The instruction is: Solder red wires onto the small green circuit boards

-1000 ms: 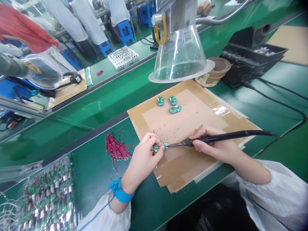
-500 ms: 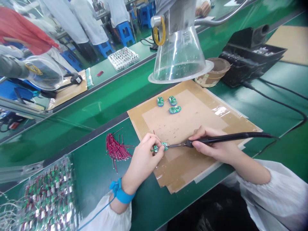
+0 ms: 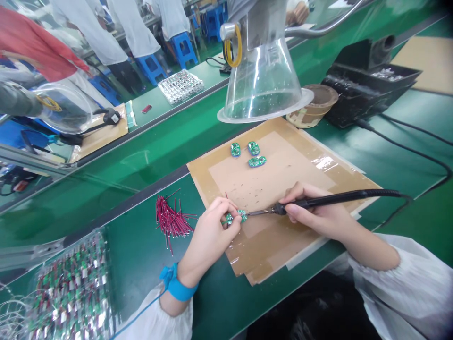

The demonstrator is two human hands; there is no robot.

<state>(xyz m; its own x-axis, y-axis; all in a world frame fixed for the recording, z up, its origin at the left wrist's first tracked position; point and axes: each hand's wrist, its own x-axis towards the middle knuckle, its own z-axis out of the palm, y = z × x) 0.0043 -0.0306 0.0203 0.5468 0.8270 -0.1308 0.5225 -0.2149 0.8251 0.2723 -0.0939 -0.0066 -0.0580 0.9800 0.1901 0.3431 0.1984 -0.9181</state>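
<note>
While markings [image 3: 243,215] on the circuit board [image 3: 242,217] are too small to read, I find left hand [image 3: 214,229] pinching it, right hand [image 3: 314,212] gripping soldering iron [image 3: 327,199].

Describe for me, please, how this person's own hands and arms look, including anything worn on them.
The left hand and right hand are both ungloved. A bright blue wristband circles the left wrist, with a thin blue cord leading from it. Both arms wear loose white sleeves with gathered cuffs. No markings can be made out.
</note>
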